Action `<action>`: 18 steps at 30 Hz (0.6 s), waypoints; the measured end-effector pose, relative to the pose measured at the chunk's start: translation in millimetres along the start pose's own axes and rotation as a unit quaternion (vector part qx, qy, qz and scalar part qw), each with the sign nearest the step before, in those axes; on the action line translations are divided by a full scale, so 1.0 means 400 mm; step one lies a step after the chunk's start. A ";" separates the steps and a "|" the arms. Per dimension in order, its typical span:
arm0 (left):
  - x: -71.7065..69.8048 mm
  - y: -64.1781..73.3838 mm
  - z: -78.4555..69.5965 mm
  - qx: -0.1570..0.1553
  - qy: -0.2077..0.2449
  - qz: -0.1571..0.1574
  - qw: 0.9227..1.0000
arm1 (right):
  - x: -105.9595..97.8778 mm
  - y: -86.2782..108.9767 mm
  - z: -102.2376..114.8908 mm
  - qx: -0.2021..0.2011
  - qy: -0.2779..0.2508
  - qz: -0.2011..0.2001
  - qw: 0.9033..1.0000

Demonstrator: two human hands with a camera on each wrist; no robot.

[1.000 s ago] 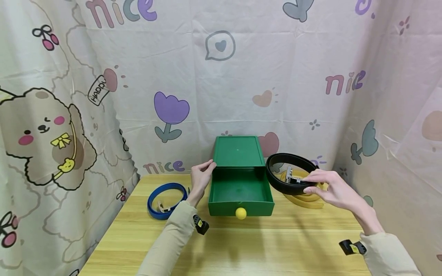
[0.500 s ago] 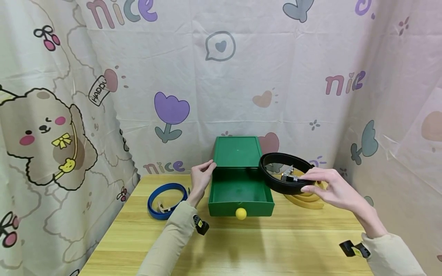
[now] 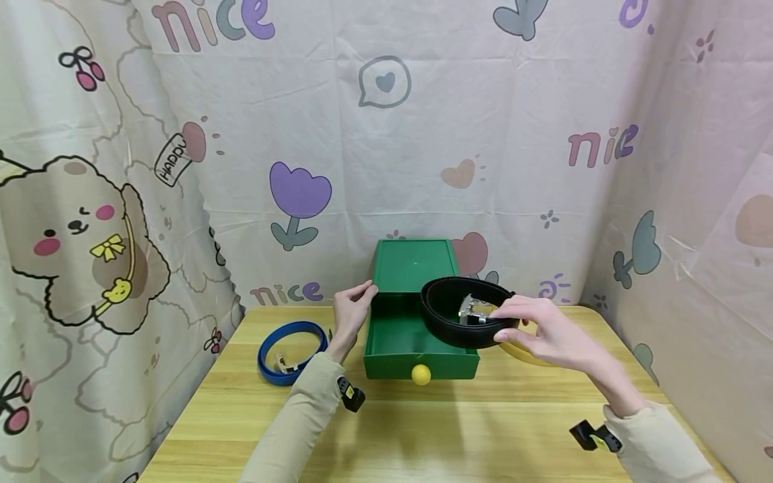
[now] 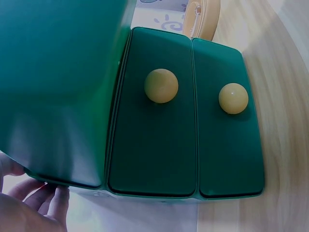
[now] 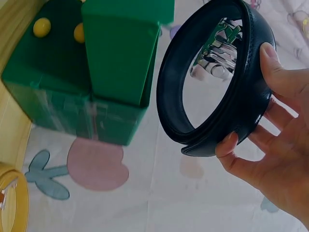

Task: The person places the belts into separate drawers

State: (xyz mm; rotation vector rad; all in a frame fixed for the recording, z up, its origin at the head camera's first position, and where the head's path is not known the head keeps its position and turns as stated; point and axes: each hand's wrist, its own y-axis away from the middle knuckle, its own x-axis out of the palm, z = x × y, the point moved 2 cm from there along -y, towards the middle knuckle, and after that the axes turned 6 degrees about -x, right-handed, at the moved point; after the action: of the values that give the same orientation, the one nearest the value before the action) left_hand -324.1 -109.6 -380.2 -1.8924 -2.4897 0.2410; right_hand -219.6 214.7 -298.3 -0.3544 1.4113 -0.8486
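A coiled black belt (image 3: 468, 332) with a silver buckle (image 3: 474, 310) is in my right hand (image 3: 549, 332), its edge pinched between thumb and fingers. In the head view the coil overlaps the right part of a pulled-out green drawer (image 3: 395, 329), whose visible floor is bare. The drawer belongs to a green cabinet (image 3: 417, 265) and has a yellow round knob (image 3: 421, 374). My left hand (image 3: 352, 312) touches the cabinet's left edge by the drawer; in the left wrist view its fingers (image 4: 60, 200) lie along the underside. Two lower drawers (image 4: 154, 135) are closed.
A coiled blue belt (image 3: 272, 372) lies on the wooden table (image 3: 410, 429) to the left. Partly behind the right hand lies a coiled yellow belt (image 3: 525, 355). A printed curtain (image 3: 386, 168) stands behind and on both sides.
My right hand has moved left with the black belt, from beside the cabinet to over the drawer's right part. The left hand has stayed in place.
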 end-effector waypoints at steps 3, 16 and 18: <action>0.000 0.000 0.000 0.000 0.000 -0.001 1.000 | 0.016 -0.016 0.003 -0.005 -0.017 0.007 1.000; 0.000 -0.002 0.000 -0.006 0.000 0.002 1.000 | 0.070 -0.046 0.006 0.003 -0.035 0.037 0.999; 0.000 -0.002 0.000 -0.006 -0.001 0.001 1.000 | 0.079 -0.050 0.003 -0.001 -0.040 0.039 0.998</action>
State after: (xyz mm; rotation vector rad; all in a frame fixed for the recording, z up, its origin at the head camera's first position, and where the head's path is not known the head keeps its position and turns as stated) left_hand -324.8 -109.8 -380.0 -1.9002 -2.4963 0.2305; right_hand -226.6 179.2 -307.2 -0.3288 1.3429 -0.7608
